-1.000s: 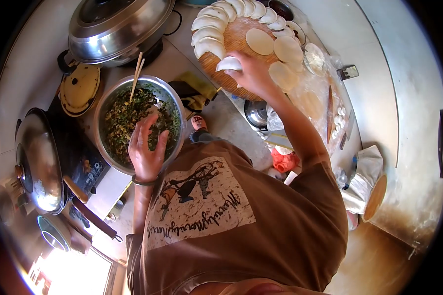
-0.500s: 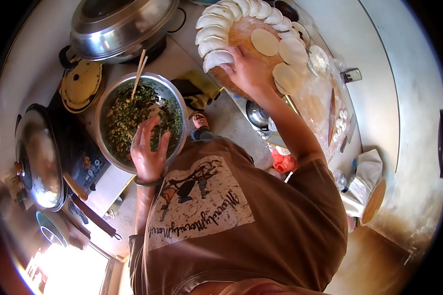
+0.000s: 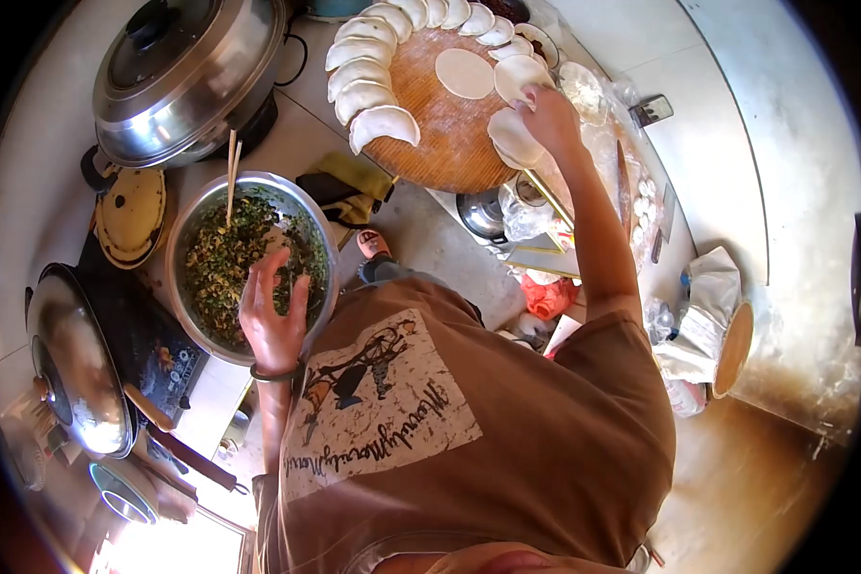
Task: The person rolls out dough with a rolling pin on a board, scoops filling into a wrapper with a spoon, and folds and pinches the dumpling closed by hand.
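Note:
My left hand (image 3: 274,316) hovers over the near part of a metal bowl (image 3: 172,277) of chopped green filling (image 3: 222,263), its fingers apart and nothing in them. Two chopsticks (image 3: 231,177) stand in the filling. My right hand (image 3: 551,117) is at the right side of the round wooden board (image 3: 440,158). Its fingers are drawn together at the edges of two flat dough wrappers (image 3: 517,142); whether they grip one is hidden. Another round wrapper (image 3: 465,74) lies on the board. Folded dumplings (image 3: 384,126) line the board's left and far edges.
A lidded steel pot (image 3: 177,86) stands at the far left, with a yellow lid (image 3: 130,215) below it. A domed pan lid (image 3: 81,359) is at the left edge. Beyond my right arm are a rolling pin (image 3: 623,187) and small dough pieces (image 3: 644,206). A phone-like object (image 3: 651,110) lies farther right.
My right hand has put a folded dumpling down at the near end of the row, let it go, and moved right to the flat wrappers. My left hand has stayed over the bowl.

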Demonstrator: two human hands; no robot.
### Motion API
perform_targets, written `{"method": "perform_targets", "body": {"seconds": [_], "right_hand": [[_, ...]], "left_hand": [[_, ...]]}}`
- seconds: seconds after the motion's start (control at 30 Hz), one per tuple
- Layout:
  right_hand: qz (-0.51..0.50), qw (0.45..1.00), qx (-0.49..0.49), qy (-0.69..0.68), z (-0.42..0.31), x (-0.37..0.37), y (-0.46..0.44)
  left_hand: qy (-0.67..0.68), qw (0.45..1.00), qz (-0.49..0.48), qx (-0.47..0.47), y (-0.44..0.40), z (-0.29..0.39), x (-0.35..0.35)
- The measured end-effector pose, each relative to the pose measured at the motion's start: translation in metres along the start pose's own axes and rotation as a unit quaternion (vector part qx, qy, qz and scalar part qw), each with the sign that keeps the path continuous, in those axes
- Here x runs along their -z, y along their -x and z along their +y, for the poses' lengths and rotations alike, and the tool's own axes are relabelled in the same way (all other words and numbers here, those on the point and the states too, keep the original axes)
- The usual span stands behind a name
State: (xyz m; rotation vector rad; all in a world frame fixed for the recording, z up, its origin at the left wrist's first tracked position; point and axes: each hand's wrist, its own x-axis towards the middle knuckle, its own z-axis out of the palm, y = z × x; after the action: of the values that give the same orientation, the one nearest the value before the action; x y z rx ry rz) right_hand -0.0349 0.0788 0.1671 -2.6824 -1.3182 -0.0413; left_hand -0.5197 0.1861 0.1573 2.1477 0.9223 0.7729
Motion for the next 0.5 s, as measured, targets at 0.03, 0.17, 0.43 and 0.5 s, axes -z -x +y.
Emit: {"method": "perform_targets", "body": {"seconds": [0.03, 0.17, 0.43, 0.5], "right_hand": [[-0.005, 1.000, 0.008, -0.006, -0.002, -0.001, -0.007], [0.009, 0.994, 0.085, -0.075, -0.019, -0.031, -0.057], [-0.090, 0.994, 0.059, 0.022, -0.003, -0.084, -0.155], [-0.127, 0.990, 0.059, -0.027, 0.005, -0.084, -0.164]], "left_hand": [[-0.002, 1.000, -0.002, -0.011, -0.001, -0.001, -0.002], [-0.005, 0.999, -0.018, -0.043, -0.005, 0.005, -0.007], [-0.038, 0.999, -0.003, -0.001, 0.006, 0.016, 0.001], [-0.044, 0.999, 0.007, 0.006, 0.009, 0.015, 0.002]]}}
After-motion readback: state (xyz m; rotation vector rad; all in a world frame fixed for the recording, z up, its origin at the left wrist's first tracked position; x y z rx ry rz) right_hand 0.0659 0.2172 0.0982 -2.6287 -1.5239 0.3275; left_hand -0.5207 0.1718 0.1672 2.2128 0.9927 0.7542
